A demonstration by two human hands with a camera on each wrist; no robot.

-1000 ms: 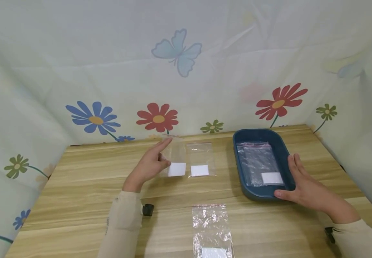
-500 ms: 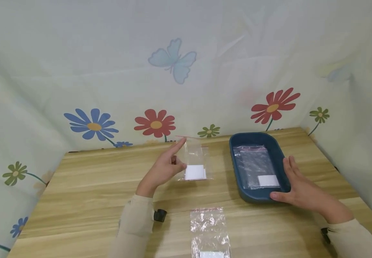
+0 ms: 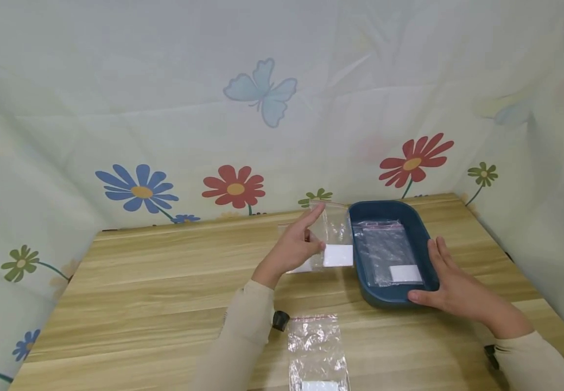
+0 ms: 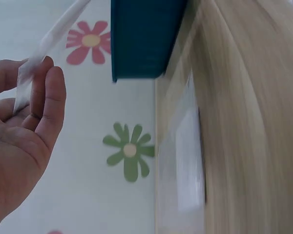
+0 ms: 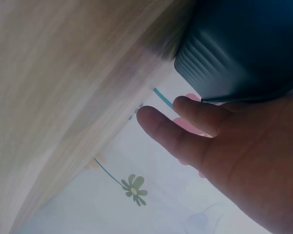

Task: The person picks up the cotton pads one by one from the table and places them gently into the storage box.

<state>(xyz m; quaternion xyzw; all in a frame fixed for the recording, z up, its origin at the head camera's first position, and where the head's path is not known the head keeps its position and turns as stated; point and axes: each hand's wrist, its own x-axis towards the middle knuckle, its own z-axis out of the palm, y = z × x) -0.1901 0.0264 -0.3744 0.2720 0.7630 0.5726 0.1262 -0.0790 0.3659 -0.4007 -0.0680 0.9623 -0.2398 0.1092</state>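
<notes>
My left hand [image 3: 291, 247] pinches the left side of a clear zip bag [image 3: 337, 228], which hangs upright beside the dark blue bin [image 3: 367, 296]. A white card [image 3: 337, 255] shows in the bag's lower part. In the left wrist view the bag [image 4: 53, 36] appears edge-on, passing between thumb and fingers. My right hand [image 3: 462, 288] rests on the bin's right side with straight, spread fingers, its thumb at the front rim. In the right wrist view two straight fingers [image 5: 173, 139] extend past the bin's wall. Inside the bin lie zip bags [image 3: 384, 250], one with a white card [image 3: 406, 273].
Behind the left hand, another zip bag with a white card [image 3: 303, 266] lies on the wooden table [image 3: 140, 293], partly hidden. A crinkled zip bag [image 3: 316, 345] lies near the front. A flower-printed curtain [image 3: 174, 108] encloses the table's back and sides.
My left hand has carried its bag to the right, across the one lying on the table, up to the bin's left edge. My right hand has stayed at the bin.
</notes>
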